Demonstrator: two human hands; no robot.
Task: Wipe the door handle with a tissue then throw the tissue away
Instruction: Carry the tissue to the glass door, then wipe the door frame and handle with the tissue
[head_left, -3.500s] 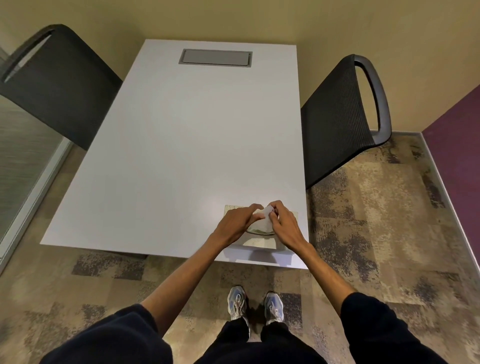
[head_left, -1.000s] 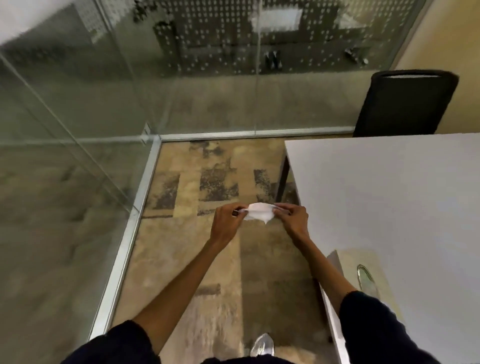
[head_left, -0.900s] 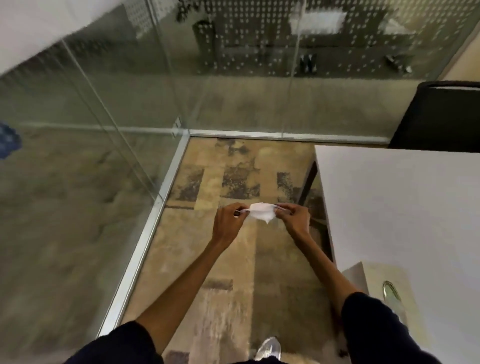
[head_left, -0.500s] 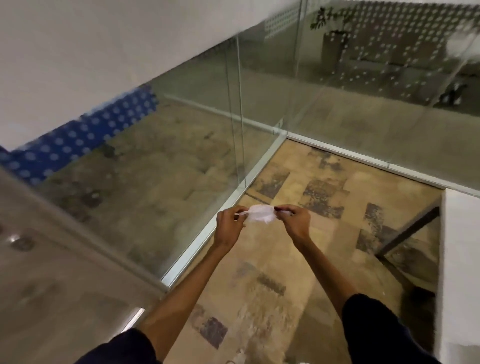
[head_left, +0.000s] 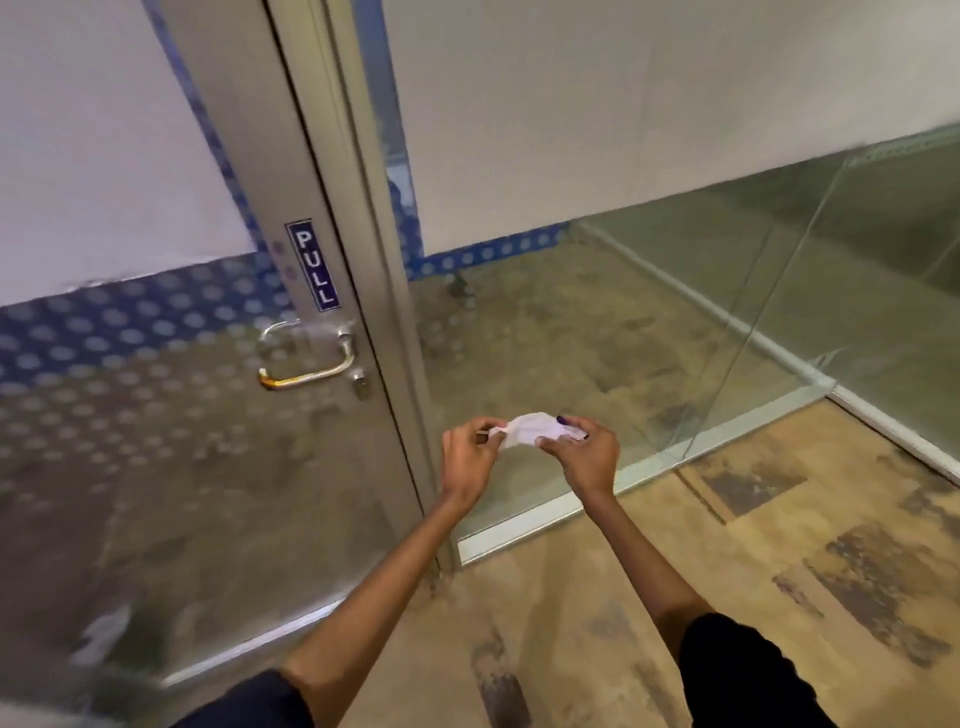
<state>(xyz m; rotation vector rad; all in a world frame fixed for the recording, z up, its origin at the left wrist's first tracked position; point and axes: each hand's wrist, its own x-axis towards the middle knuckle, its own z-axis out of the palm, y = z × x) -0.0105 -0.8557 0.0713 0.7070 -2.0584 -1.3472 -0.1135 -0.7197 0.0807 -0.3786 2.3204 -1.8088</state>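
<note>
A white tissue (head_left: 530, 428) is stretched between my two hands at mid-frame. My left hand (head_left: 467, 460) pinches its left end and my right hand (head_left: 584, 452) grips its right end. The metal door handle (head_left: 306, 364) is a silver lever loop on the glass door's frame, up and to the left of my hands. A gap of roughly a forearm's length lies between the handle and my left hand. A keyhole cylinder (head_left: 360, 383) sits just below the handle's right end.
The glass door (head_left: 171, 467) fills the left side, with a blue PULL sticker (head_left: 313, 265) on its metal stile. Glass partition walls (head_left: 675, 332) run to the right on a metal floor track. Patterned carpet (head_left: 727, 561) lies underfoot.
The view has swung left from the table and glass corner to the door. The handle and PULL sticker have come into sight. Both hands keep the same hold on the tissue.
</note>
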